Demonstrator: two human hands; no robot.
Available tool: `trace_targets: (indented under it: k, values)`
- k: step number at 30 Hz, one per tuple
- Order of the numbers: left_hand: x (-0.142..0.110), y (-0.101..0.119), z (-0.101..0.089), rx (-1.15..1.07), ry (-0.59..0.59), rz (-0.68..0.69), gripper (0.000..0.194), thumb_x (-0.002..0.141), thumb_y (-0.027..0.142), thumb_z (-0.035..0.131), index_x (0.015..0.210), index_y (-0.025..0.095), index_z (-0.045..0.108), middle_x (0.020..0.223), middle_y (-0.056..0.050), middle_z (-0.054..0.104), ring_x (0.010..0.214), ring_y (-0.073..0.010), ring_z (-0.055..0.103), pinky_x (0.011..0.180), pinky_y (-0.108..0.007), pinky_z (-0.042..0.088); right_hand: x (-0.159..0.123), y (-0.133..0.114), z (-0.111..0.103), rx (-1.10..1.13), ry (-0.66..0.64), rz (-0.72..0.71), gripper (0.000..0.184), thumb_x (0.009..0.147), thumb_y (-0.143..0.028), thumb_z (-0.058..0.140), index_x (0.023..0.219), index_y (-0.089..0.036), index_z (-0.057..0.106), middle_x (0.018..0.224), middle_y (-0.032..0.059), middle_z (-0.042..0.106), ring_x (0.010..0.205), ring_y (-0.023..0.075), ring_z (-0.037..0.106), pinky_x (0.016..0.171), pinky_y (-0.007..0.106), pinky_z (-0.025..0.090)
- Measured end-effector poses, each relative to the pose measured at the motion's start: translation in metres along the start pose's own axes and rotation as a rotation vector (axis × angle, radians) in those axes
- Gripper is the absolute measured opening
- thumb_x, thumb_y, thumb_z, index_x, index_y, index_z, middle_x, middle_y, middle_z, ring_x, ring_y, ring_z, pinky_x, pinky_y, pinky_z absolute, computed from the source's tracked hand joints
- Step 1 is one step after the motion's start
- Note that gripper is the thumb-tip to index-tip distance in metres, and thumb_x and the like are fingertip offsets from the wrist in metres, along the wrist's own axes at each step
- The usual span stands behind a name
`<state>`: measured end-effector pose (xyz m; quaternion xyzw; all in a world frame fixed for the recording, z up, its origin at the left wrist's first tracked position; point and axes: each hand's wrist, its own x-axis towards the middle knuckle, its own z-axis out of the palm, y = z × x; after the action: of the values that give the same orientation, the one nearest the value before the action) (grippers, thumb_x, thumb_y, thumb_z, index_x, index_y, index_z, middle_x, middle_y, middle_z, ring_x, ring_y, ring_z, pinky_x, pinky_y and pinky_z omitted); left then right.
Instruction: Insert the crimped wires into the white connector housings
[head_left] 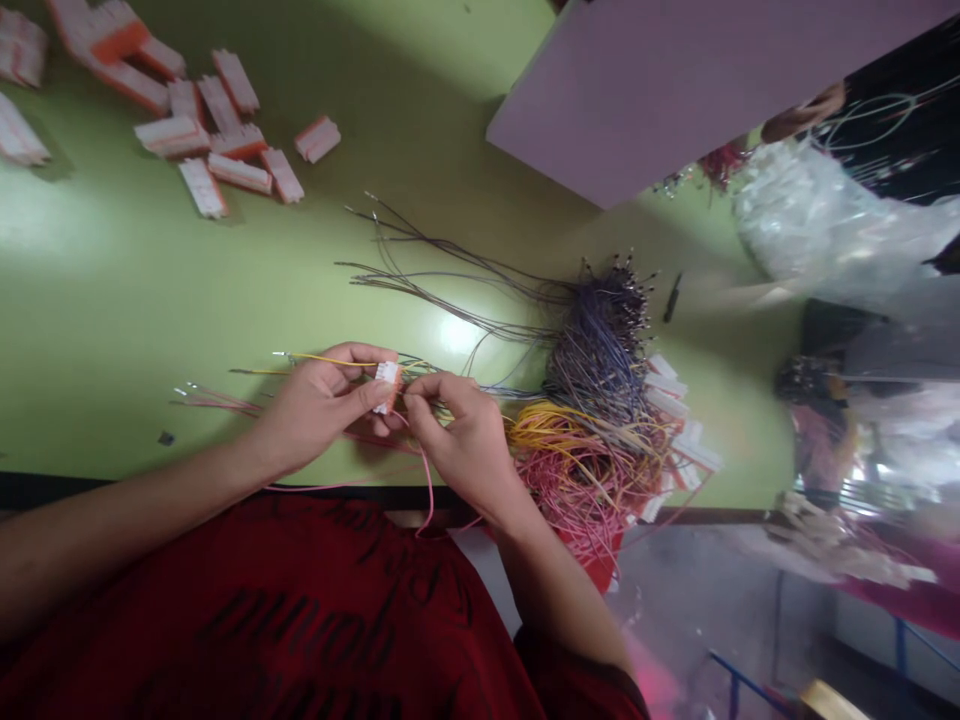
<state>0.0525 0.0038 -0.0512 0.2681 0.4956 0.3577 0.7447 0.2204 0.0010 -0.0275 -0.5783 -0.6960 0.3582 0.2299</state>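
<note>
A small white and orange wire connector [387, 384] is pinched between the thumb and fingers of my left hand [322, 400]. My right hand [461, 430] has its thumb and forefinger pressed together just right of the connector, at a thin wire whose colour I cannot make out. A pink wire [429, 480] loops down from the connector toward the red shirt. Loose yellow wire [322, 358] and pink wires [217, 402] with metal tips stick out left of my left hand. Beyond my right hand lies a bundle of dark wires [592, 350], with yellow wires [551, 425] and pink wires [570, 490] beside it.
Several more connectors [225, 130] lie scattered at the upper left of the green table [187, 300]. A large pale purple panel [660, 90] stands at the top right. Clear plastic bags [817, 210] and another person's hand [806, 112] are beyond it. Connectors [679, 420] lie beside the bundle.
</note>
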Motion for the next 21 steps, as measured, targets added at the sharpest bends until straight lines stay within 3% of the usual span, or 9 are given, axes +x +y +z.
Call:
trace_targets:
  k: [6,12,21]
  values:
    - [0.0006,-0.003,0.0011,0.019,-0.005,0.012,0.041,0.073,0.039,0.082,0.1,0.017,0.062,0.071,0.0,0.075,0.058,-0.0145,0.07,0.057,-0.025,0.059,0.0047,-0.0012,0.0043,-0.015,-0.06,0.004,0.021,0.085,-0.01,0.056,0.067,-0.02,0.061,0.065,-0.0017,0.069,0.061,0.0117,0.058,0.071,0.028,0.044]
    - [0.0011,0.0016,-0.0012,0.04,0.014,0.003,0.039,0.075,0.038,0.081,0.102,0.017,0.062,0.07,0.001,0.074,0.055,-0.014,0.069,0.055,-0.025,0.059,0.0037,-0.0004,0.0015,0.036,-0.04,0.027,0.015,0.087,-0.014,0.057,0.075,-0.019,0.063,0.074,0.0007,0.071,0.069,0.0132,0.062,0.07,0.026,0.046]
    - [0.0009,-0.0016,0.0003,0.029,0.002,-0.012,0.043,0.072,0.038,0.083,0.101,0.016,0.061,0.073,0.0,0.075,0.057,-0.014,0.07,0.054,-0.024,0.059,0.005,0.0034,0.0096,-0.073,-0.042,-0.046,0.018,0.084,-0.008,0.057,0.071,-0.019,0.064,0.068,-0.0007,0.07,0.064,0.0128,0.059,0.072,0.028,0.044]
